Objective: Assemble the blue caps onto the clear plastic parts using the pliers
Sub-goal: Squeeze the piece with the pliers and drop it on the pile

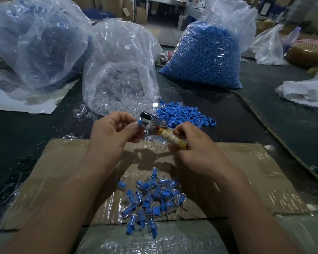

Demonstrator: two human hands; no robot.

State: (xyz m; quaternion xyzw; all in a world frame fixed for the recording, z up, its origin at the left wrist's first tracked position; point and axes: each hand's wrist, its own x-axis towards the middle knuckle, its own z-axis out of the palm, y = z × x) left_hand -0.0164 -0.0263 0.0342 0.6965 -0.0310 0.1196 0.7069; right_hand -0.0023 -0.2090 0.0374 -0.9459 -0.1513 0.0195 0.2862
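- Pliers [153, 123] with a shiny metal head and handles wrapped in yellowish cloth lay clenched in the right hand [196, 151], its fingers curled round the wrapping; whether the jaws stood parted could not be told.
- The left hand [114, 129] pinched a small blue plastic cap [140, 123] between thumb and fingers, right against the plier head. Any clear piece beneath it was hidden.
- The step looked like seating the piece in the jaws for pressing. It called for a cap held square, fingertips kept out of the bite, and one steady squeeze that stopped once the cap seated, since thin clear plastic would likely crack.
- A loose heap of blue caps [184, 116] lay just beyond the pliers, and small clear plastic parts [84, 114] spilled from a crinkled transparent bag [117, 70].
- A pile of capped clear pieces [151, 198] rested on the flattened brown cardboard sheet [246, 171], between the forearms.
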